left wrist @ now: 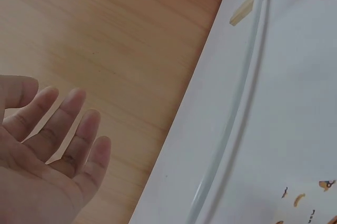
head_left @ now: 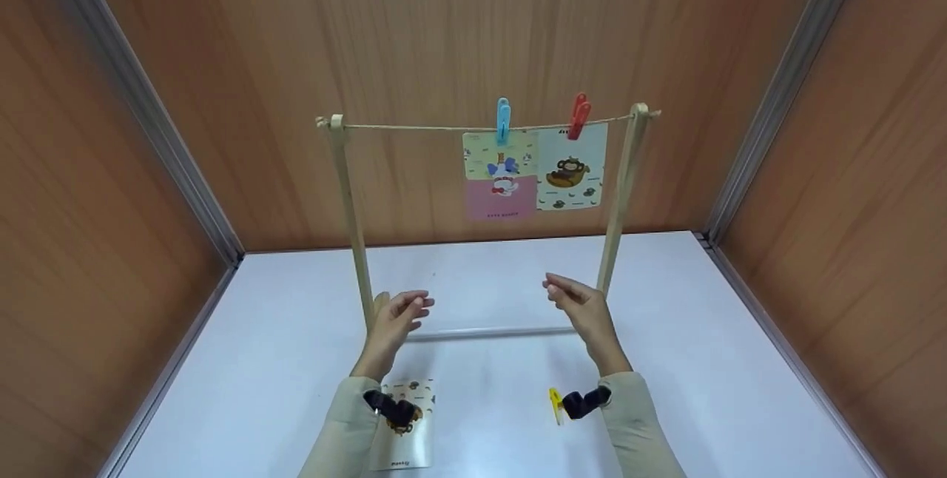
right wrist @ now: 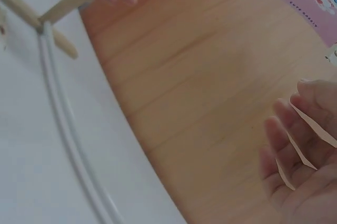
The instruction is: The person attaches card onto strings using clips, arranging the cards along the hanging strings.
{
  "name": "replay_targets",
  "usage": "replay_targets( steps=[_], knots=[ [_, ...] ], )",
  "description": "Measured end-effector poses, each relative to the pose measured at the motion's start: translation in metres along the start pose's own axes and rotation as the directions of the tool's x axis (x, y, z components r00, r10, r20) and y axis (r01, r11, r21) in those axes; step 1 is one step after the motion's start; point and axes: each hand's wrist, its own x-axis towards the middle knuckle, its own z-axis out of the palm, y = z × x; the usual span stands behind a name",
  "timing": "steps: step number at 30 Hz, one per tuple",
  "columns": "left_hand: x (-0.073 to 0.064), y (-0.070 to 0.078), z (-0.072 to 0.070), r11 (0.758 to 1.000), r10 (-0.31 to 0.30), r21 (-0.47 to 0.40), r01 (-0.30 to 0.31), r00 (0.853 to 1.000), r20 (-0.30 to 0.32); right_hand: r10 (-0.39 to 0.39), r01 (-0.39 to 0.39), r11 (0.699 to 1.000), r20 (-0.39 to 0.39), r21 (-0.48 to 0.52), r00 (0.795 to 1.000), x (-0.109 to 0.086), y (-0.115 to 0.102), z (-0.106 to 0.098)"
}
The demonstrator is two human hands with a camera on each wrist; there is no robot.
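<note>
Both hands are raised inside the wooden frame's width, holding nothing. My left hand [head_left: 396, 322] is beside the frame's left post [head_left: 351, 226], fingers loosely bent and spread in the left wrist view. Near the right post [head_left: 620, 204] is my right hand [head_left: 584, 311], its fingers relaxed as well. Above and beyond them, a string [head_left: 414, 127] runs between the posts. A blue clothespin [head_left: 503, 121] holds a pink and yellow card [head_left: 501, 197] on it; a red clothespin [head_left: 579, 117] holds a pale card with a monkey [head_left: 570, 193], right beside the first.
Another monkey card [head_left: 407, 448] lies on the white table [head_left: 488, 404], partly behind the left sleeve and wrist camera. A yellow clothespin [head_left: 555, 405] lies by the right wrist. A pale bar [head_left: 488, 333] joins the frame's feet. Wood-grain panels [head_left: 473, 34] enclose the back and sides.
</note>
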Motion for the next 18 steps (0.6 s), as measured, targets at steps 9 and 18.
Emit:
replay_targets(
  steps=[9, 18],
  knots=[
    [-0.014, -0.02, -0.004, 0.998, -0.041, 0.05, 0.04, 0.999, 0.022, 0.053, -0.053, 0.998, -0.009, -0.029, 0.999, -0.015, 0.029, -0.005],
    [-0.022, -0.032, -0.006, 0.991, -0.079, 0.107, 0.077, 0.997, 0.01, 0.098, -0.099, 0.991, -0.016, -0.092, 0.995, -0.027, 0.049, -0.013]
  ],
)
